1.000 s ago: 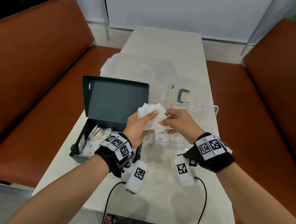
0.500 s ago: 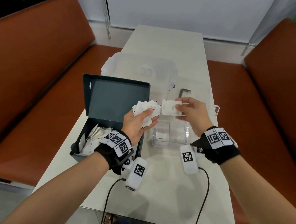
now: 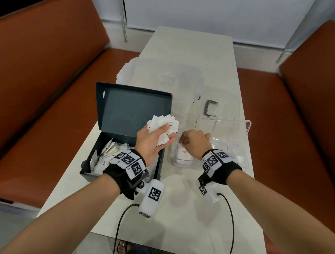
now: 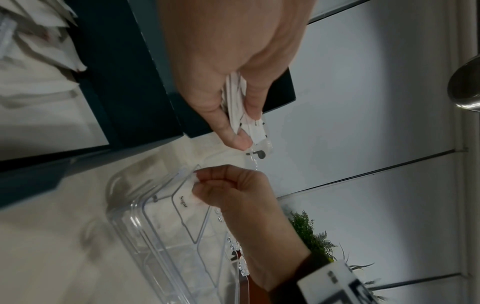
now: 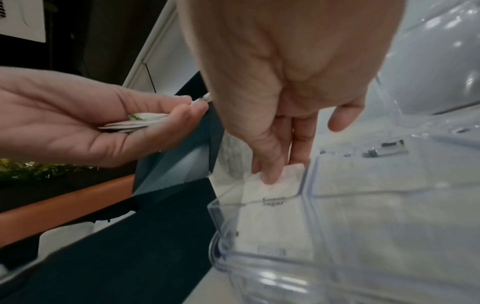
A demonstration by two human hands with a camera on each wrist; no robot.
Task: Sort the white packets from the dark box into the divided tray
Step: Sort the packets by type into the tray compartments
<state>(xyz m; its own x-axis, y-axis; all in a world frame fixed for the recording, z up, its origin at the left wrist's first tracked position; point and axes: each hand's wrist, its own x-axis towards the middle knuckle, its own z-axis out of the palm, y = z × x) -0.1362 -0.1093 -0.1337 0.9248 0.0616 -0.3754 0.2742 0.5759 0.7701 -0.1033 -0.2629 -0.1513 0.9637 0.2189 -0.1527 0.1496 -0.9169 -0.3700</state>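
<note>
One packet (image 5: 275, 185), marked "Sugar", has come down from mid-air into the near-left compartment of the divided tray (image 3: 241, 126), the right hand (image 3: 195, 142) pinching its top edge in a closed grip. One fan of several packets (image 3: 162, 127), too overlapped to count, stays clamped in the left hand (image 3: 152, 141); more lie in the dark box (image 3: 122, 110) at the counter's left edge.
</note>
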